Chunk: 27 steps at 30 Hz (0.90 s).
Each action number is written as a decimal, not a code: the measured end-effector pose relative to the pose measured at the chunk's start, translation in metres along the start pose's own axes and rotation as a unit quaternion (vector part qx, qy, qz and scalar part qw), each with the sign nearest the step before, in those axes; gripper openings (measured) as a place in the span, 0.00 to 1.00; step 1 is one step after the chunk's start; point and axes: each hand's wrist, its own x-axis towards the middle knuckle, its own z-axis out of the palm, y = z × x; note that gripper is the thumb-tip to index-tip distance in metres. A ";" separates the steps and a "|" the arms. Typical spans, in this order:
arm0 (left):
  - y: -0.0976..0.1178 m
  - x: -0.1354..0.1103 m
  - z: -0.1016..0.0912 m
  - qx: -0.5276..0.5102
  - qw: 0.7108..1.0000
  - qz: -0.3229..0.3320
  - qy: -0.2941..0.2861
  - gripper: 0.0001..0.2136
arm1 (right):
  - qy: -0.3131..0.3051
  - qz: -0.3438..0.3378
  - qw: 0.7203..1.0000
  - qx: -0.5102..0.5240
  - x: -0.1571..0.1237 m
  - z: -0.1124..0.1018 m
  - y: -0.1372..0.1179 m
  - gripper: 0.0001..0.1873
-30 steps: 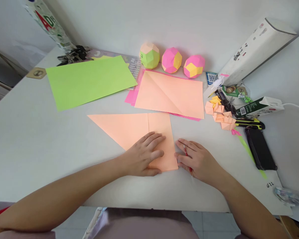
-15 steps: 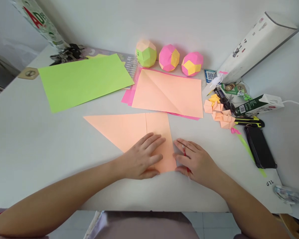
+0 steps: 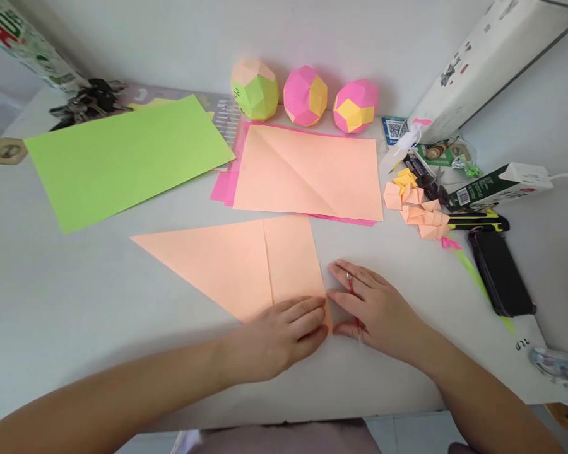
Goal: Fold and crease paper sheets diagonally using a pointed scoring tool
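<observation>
**Peach sheet pinned at its near corner**

The peach paper [image 3: 236,265] lies flat on the white table [image 3: 76,315], folded into a long triangle with one crease across it. Bare table spreads to its left and front. The left hand [image 3: 279,337], fingers flat and together, presses the near corner. The right hand [image 3: 373,309] rests outstretched just beside the right edge, a thin red tool [image 3: 351,287] between its fingers, grip unclear

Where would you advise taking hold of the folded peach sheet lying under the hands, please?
Probably at its long pointed tip, coming in from the left. The folded peach sheet lies flat on the table, and the left hand and right hand sit at its near right corner, so that tip is free. The grip would be a pinch after sliding a fingertip beneath it.
</observation>
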 end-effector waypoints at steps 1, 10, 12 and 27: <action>0.000 0.000 0.000 -0.006 1.000 -0.003 0.001 0.14 | -0.004 0.003 1.000 0.003 0.000 -0.001 0.001 0.17; 0.000 0.001 -0.003 -0.012 1.000 -0.013 0.000 0.14 | -0.042 0.021 0.999 0.021 -0.003 -0.011 0.016 0.21; 0.000 0.001 -0.004 -0.010 1.000 -0.012 -0.002 0.14 | -0.039 0.023 0.999 0.024 -0.004 -0.011 0.018 0.21; 0.000 -0.002 -0.003 0.000 1.000 -0.016 -0.019 0.15 | -0.031 0.024 0.999 0.026 -0.005 -0.006 0.017 0.20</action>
